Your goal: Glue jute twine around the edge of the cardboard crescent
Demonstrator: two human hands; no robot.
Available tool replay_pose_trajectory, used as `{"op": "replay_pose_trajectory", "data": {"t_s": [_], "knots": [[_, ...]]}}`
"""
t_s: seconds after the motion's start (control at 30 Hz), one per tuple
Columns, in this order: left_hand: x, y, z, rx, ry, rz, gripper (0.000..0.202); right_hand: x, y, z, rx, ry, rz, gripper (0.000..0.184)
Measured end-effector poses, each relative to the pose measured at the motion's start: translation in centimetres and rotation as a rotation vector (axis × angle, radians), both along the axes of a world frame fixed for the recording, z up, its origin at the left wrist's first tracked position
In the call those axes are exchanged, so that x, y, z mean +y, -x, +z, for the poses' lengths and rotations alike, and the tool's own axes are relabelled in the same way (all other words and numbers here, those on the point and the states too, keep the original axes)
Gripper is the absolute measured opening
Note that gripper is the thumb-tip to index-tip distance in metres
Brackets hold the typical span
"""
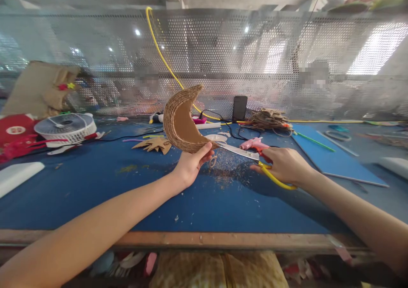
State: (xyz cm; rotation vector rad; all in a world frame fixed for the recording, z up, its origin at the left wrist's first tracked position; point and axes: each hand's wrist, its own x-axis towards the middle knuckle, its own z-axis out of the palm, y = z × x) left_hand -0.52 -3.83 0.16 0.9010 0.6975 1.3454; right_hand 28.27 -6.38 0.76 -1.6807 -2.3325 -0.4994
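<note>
My left hand [190, 169] pinches the lower tip of a brown crescent moon shape [186, 120], its edge wrapped in rows of twine. The crescent is held upright above the blue tabletop. In my right hand [283, 165] is a pair of scissors [244, 153] with yellow handles, fingers wrapped around the grips. The blades point left, and their tips reach the crescent's lower tip beside my left thumb. Just below hangs a small loop of twine [213, 162]. Behind my right hand lies a pink glue gun [253, 144].
Cut scraps litter the blue table [153, 211]. A star-like cardboard piece [154, 145] lies behind my left hand. Further back are a phone [239, 108], a bundle of twine [269, 120] and a yellow cable [162, 58]. A white basket [66, 128] stands left, a blue board [334, 154] right.
</note>
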Motion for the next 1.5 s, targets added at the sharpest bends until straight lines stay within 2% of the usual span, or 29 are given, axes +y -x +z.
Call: {"op": "replay_pose_trajectory", "data": {"t_s": [0.43, 1.0, 1.37, 1.5], "knots": [[0.0, 0.0, -0.5, 0.009, 0.024, -0.122, 0.036, -0.3, 0.5, -0.4, -0.008, 0.024, 0.038, 0.056], [-0.1, -0.1, -0.3, 0.008, 0.063, -0.177, 0.031, -0.8, 0.8, -0.3, -0.152, 0.003, 0.017, 0.063], [-0.1, -0.1, -0.3, 0.012, 0.125, -0.184, 0.029, -0.3, 0.6, -1.5, -0.158, -0.027, 0.085, 0.054], [-0.2, -0.1, -0.2, 0.016, 0.121, -0.182, 0.027, 0.0, 0.5, -1.5, -0.142, 0.001, 0.051, 0.054]]}}
